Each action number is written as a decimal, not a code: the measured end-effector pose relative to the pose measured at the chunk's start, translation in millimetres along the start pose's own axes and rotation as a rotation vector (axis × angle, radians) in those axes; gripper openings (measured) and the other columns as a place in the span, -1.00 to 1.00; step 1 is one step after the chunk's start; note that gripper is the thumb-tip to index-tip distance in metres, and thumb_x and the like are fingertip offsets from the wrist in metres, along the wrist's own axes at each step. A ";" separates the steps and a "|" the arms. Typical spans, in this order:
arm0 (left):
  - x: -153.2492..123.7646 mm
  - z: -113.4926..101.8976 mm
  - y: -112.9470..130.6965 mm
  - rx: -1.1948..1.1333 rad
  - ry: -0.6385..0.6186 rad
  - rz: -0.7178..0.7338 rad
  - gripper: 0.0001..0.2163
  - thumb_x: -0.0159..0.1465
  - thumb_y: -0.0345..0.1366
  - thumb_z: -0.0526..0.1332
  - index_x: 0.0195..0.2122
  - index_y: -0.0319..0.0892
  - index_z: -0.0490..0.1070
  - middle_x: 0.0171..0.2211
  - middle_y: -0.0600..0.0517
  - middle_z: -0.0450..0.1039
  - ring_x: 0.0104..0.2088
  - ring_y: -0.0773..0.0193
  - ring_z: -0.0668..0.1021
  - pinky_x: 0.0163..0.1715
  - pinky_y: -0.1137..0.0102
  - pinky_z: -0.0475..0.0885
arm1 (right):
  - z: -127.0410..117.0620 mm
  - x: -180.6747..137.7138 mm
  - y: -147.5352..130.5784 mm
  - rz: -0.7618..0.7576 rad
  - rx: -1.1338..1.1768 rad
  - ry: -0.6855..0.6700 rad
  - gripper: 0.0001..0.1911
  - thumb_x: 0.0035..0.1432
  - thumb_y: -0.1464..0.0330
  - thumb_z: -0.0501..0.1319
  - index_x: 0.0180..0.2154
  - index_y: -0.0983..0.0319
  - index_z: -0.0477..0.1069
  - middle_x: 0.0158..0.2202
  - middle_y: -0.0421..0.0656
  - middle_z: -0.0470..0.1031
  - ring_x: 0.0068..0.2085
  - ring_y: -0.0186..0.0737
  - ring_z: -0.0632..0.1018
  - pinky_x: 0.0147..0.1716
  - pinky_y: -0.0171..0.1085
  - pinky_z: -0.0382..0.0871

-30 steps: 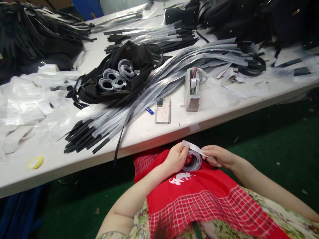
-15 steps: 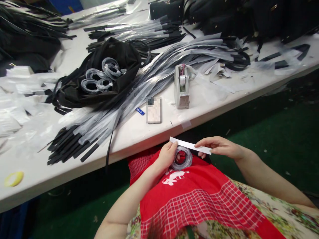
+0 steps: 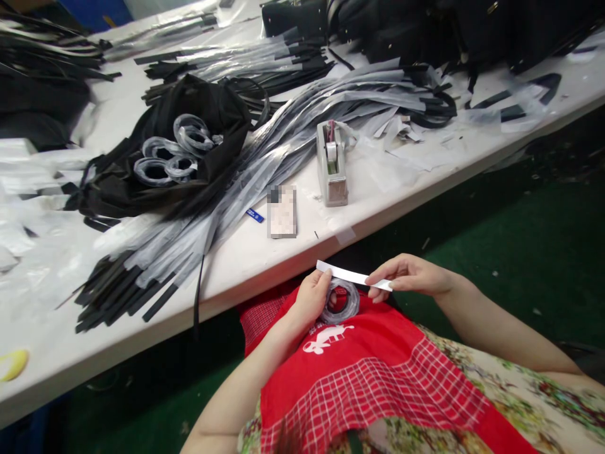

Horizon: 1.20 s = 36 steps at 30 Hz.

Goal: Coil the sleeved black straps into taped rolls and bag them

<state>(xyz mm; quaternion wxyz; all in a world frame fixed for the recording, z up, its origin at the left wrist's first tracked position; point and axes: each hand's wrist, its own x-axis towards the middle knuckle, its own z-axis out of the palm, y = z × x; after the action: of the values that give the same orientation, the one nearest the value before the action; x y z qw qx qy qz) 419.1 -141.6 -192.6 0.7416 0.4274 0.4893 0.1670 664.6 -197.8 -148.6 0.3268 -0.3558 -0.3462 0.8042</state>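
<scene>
My left hand (image 3: pixel 312 296) is closed around a coiled, plastic-wrapped strap (image 3: pixel 343 301) resting on my red apron (image 3: pixel 359 372), just below the table edge. My right hand (image 3: pixel 406 275) pinches the right end of a white paper strip (image 3: pixel 352 275). The strip stretches across the top of the coil, its left end touching my left fingers.
On the white table (image 3: pixel 265 252) lie a grey tape dispenser (image 3: pixel 331 165), a small card (image 3: pixel 282 211), bundles of black straps in clear sleeves (image 3: pixel 198 233), and a black bag holding several wrapped coils (image 3: pixel 165 157). Dark bags pile at the back. Green floor lies to the right.
The white strip has been pulled out straight across the coil, and my right hand has drawn away to the right. The view has shifted slightly left.
</scene>
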 end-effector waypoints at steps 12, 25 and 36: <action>-2.9 1.1 5.8 0.043 -0.004 0.024 -0.67 0.29 -0.01 0.12 -0.45 -0.17 0.33 -0.72 0.14 0.32 -0.71 0.39 0.32 -0.66 0.50 0.22 | -2.5 5.6 10.4 0.130 -0.161 0.196 -0.50 0.13 0.01 0.28 -0.24 0.35 0.61 -0.45 -0.02 0.64 -0.53 -0.27 0.59 -0.45 -0.32 0.50; -4.0 7.4 13.6 0.387 -0.090 0.298 -0.67 0.35 -0.12 0.01 -0.41 -0.19 0.41 -0.49 0.04 0.43 -0.52 0.31 0.40 -0.45 0.43 0.31 | 6.7 40.2 -15.4 -0.095 -0.807 0.352 -0.53 0.25 0.03 0.14 -0.38 0.26 0.61 -0.62 -0.19 0.48 -0.61 -0.37 0.40 -0.62 -0.38 0.23; -13.3 9.9 19.9 0.414 -0.116 0.443 -0.59 0.38 -0.06 -0.03 -0.44 -0.20 0.41 -0.46 0.02 0.40 -0.43 0.27 0.39 -0.36 0.41 0.32 | 31.1 95.1 -6.8 -0.187 -0.346 0.706 -0.47 0.06 -0.11 0.25 -0.57 0.22 0.41 -0.75 -0.24 0.37 -0.72 -0.36 0.34 -0.73 -0.36 0.26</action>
<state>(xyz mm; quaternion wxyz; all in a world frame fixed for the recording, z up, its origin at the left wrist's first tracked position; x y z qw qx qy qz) 424.9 -143.6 -167.5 0.6113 0.6743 0.3647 0.1966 591.1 -130.7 -160.4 0.4328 -0.6267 -0.3738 0.5293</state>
